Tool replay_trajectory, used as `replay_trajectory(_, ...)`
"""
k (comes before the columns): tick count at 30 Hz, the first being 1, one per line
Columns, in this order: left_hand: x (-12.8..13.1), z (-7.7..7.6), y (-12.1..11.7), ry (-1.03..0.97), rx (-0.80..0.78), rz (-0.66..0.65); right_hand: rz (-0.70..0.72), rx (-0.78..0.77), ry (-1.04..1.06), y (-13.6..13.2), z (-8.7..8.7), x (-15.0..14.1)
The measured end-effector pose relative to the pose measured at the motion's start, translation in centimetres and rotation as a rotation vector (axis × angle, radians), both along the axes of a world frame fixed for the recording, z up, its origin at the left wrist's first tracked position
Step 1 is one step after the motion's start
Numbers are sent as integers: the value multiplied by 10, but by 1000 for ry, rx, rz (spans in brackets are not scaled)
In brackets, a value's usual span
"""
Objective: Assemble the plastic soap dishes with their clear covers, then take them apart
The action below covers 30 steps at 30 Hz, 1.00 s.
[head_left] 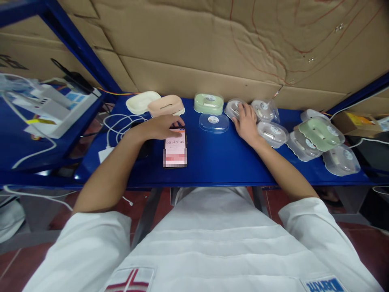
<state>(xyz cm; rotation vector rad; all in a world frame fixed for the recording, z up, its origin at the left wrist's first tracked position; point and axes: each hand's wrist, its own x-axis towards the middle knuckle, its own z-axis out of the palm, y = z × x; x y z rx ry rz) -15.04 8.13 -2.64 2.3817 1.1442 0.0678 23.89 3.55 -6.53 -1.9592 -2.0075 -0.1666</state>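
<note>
My left hand [165, 126] hovers over the top end of a phone [175, 148], thumb and fingers apart, holding nothing; whether a fingertip touches the screen I cannot tell. A timer reading shows on the phone. My right hand [247, 123] lies with fingers stretched out on a pale oval plastic box with a clear lid [233, 106], partly covering it. Between the hands sit a green oval box [208, 103] and a loose clear lid [213, 122] with a round sticker. Beside my left hand rest a peach oval piece [166, 106] and a cream oval piece [142, 101].
Several lidded boxes, among them a greyish one [272, 134] and a green one [321, 134] on top of others, crowd the right side. A white cable [117, 116] coils at the left. Power strips [45, 101] stand farther left. Cardboard [182, 44] backs the blue table [209, 166].
</note>
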Motion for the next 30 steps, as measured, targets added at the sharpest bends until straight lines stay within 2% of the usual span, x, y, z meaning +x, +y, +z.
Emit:
replay_trajectory(5, -1, 0, -1, -2, 10, -7, -30, 34, -38, 0, 24, 10)
replay_trajectory(8, 1, 1, -6, 15, 68, 24, -111, 102, -72, -7, 44, 22)
replay_trajectory(11, 8, 6, -16, 61, 144, 62, -161, 89, -84, -16, 56, 26)
replay_trajectory(14, 18, 14, -31, 73, 224, 85, -121, 70, -96, -26, 56, 17)
replay_trajectory(19, 28, 25, -46, 20, 349, 122, 52, 124, -66, -37, 47, -3)
replay_trajectory(25, 25, 35, -46, 9, 421, 301, 131, 92, -40, -38, 41, 1)
replay_trajectory(27, 22, 38, -45, 24, 429, 351, 215, 58, -41, -40, 39, 0)
replay_trajectory(30, 15, 37, -42, 55, 438, 398, 417, -11, -54, -43, 33, -8)
